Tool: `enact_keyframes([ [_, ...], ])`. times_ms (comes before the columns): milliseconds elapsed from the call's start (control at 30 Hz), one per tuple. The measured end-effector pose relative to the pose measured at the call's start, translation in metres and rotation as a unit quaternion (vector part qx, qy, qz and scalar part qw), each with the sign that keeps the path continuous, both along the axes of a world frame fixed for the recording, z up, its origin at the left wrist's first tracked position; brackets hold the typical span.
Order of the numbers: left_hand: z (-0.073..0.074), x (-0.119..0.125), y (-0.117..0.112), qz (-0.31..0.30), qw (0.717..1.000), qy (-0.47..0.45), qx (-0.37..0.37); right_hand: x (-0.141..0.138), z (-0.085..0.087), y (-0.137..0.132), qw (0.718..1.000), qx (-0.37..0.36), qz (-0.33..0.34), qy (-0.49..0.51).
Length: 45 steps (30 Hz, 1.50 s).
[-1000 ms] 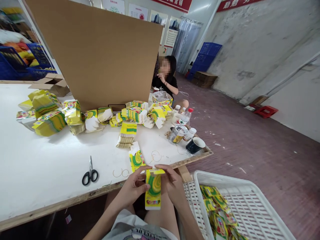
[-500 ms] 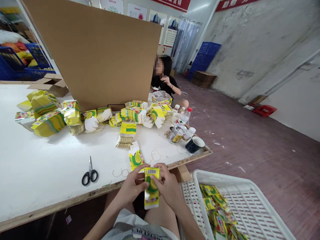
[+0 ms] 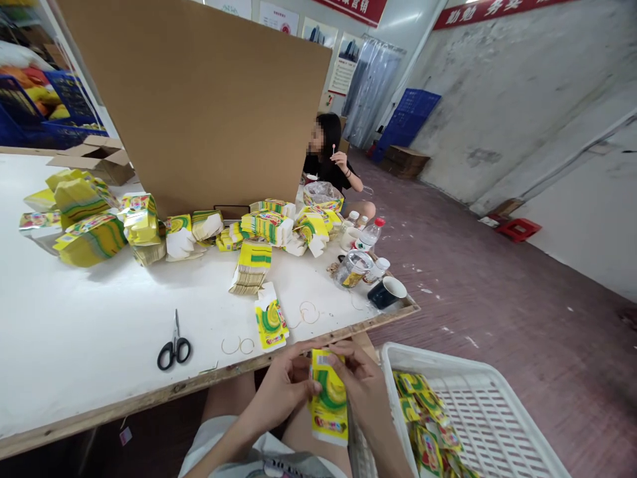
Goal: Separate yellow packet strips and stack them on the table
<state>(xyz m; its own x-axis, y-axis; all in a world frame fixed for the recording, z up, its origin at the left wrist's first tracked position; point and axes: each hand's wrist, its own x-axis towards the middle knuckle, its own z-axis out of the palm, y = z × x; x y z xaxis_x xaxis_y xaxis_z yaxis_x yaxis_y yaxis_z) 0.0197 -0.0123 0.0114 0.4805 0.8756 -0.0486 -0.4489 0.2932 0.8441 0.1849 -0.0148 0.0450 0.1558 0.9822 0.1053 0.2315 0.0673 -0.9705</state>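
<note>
A small yellow and green printed carton [image 3: 328, 403] is upright over my lap, just below the table's front edge. My left hand [image 3: 283, 390] grips its left side with curled fingers. My right hand [image 3: 362, 385] pinches its top right corner near the flap. One flat carton blank [image 3: 270, 318] lies on the white table [image 3: 84, 332] just beyond my hands. A white slatted crate [image 3: 478, 405] at my right holds several folded cartons [image 3: 423, 418].
Black scissors [image 3: 172, 344] and rubber bands [image 3: 239, 345] lie near the table's front edge. Stacks of flat cartons [image 3: 251, 265] stretch across the table before a tall cardboard sheet [image 3: 199, 99]. A jar [image 3: 351, 269], bottle [image 3: 369, 234] and dark mug [image 3: 389, 292] crowd the right corner. Another person [image 3: 328, 162] sits beyond.
Both hands have carried the carton a little lower and to the right, tilting it toward the crate. The view has shifted slightly. The far person has raised a hand.
</note>
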Motion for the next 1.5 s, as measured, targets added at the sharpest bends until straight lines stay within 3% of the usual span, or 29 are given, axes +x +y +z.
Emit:
enact_keyframes([
  [67,-0.008,-0.006,0.004,0.016,0.999,0.044,0.027,0.029,0.012,-0.005,0.988,0.021,-0.049,-0.146],
  [133,-0.021,-0.021,0.013,0.074,0.984,0.144,0.071,0.061,0.022,-0.007,0.943,0.05,-0.125,-0.304],
  [200,-0.039,-0.037,0.023,0.143,0.935,0.303,0.115,0.08,0.022,-0.004,0.91,0.06,-0.179,-0.37],
  [233,-0.049,-0.044,0.027,0.159,0.904,0.378,0.121,0.08,0.017,0.001,0.918,0.041,-0.17,-0.356],
  [333,-0.072,-0.054,0.033,0.156,0.884,0.425,0.112,0.04,-0.014,0.029,0.972,-0.1,-0.026,-0.212],
  [467,-0.083,-0.054,0.031,0.141,0.88,0.435,0.132,-0.048,-0.07,0.084,0.965,-0.171,0.047,-0.194],
  [533,-0.083,-0.055,0.03,0.142,0.876,0.438,0.141,-0.077,-0.09,0.106,0.958,-0.201,0.07,-0.19],
  [700,-0.082,-0.061,0.03,0.164,0.873,0.431,0.16,-0.091,-0.107,0.128,0.957,-0.213,0.115,-0.162],
  [867,-0.071,-0.066,0.039,0.263,0.856,0.413,0.165,-0.08,-0.094,0.109,0.975,-0.132,0.102,-0.146],
  [967,-0.054,-0.071,0.056,0.34,0.827,0.412,0.174,-0.076,-0.071,0.091,0.984,-0.064,0.098,-0.132],
  [1033,-0.04,-0.073,0.07,0.36,0.812,0.414,0.198,-0.074,-0.054,0.08,0.986,-0.028,0.105,-0.123],
  [1233,-0.006,-0.073,0.089,0.353,0.788,0.417,0.284,-0.068,-0.02,0.055,0.987,0.016,0.103,-0.121],
  [1500,0.001,-0.064,0.082,0.345,0.78,0.424,0.305,-0.063,-0.015,0.039,0.991,0.0,0.092,-0.099],
])
